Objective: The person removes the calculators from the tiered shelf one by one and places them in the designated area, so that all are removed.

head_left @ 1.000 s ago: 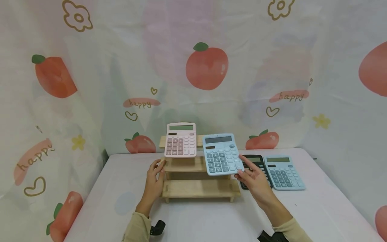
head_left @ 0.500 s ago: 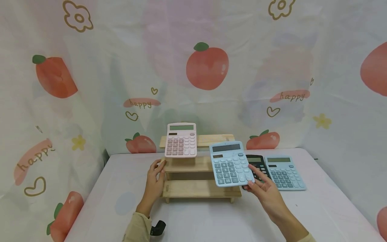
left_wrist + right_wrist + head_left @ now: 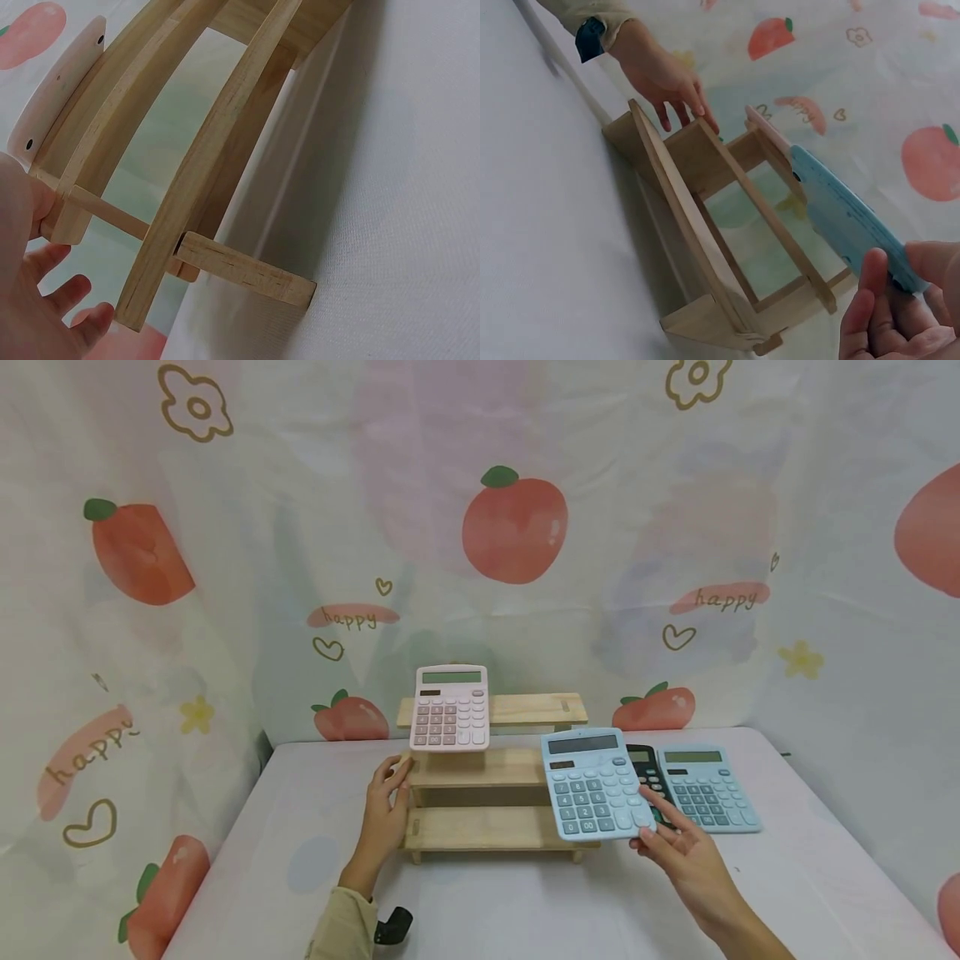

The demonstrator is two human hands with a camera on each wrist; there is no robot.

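My right hand (image 3: 693,868) pinches a light blue calculator (image 3: 597,785) by its lower right corner, thumb at the front edge. It is held up, face toward me, before the right end of a three-tier wooden shelf (image 3: 498,828). In the right wrist view the calculator (image 3: 847,214) shows its edge and back, with fingers behind it. My left hand (image 3: 384,818) touches the left end of the shelf's middle tier; its lower fingers (image 3: 67,294) hang loosely apart. A pink calculator (image 3: 450,708) stands tilted on the left of the top tier.
On the table right of the shelf lie a black calculator (image 3: 643,768), partly hidden by the held one, and a second blue calculator (image 3: 708,789). A fruit-patterned cloth backdrop (image 3: 517,635) rises behind the white table (image 3: 480,910).
My right hand has moved right and down, toward me, with the blue calculator, uncovering the right end of the top tier. The left hand and pink calculator have stayed put.
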